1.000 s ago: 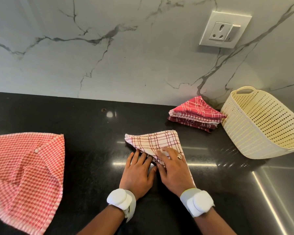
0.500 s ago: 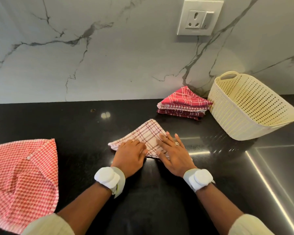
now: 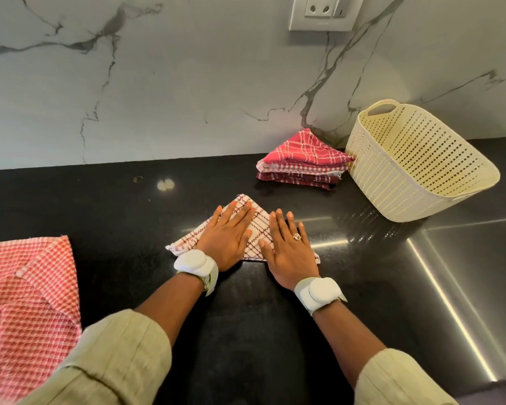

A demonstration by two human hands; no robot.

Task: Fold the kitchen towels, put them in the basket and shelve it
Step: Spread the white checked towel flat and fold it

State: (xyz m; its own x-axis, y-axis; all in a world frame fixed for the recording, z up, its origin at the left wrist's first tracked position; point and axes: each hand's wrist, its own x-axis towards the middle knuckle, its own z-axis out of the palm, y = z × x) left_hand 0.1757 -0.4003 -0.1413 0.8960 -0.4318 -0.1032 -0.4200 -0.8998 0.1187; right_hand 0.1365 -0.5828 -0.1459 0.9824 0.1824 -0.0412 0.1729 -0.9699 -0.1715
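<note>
White, red-checked kitchen towel (image 3: 257, 229), folded into a triangle, lies on the black countertop (image 3: 123, 206) beneath the left hand (image 3: 227, 236) and right hand (image 3: 289, 252), fingers straight and pressed flat, near stacked folded towels (image 3: 301, 160) and a cream basket (image 3: 415, 165).

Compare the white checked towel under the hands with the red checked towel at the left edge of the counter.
The white checked towel is folded into a small flat triangle; the red checked towel lies spread out, rumpled and unfolded. The white one has thin dark red lines on a pale ground; the red one is a dense red-and-white weave. The left hand and right hand press the white one flat; nothing touches the red one. Both lie on the black counter.
</note>
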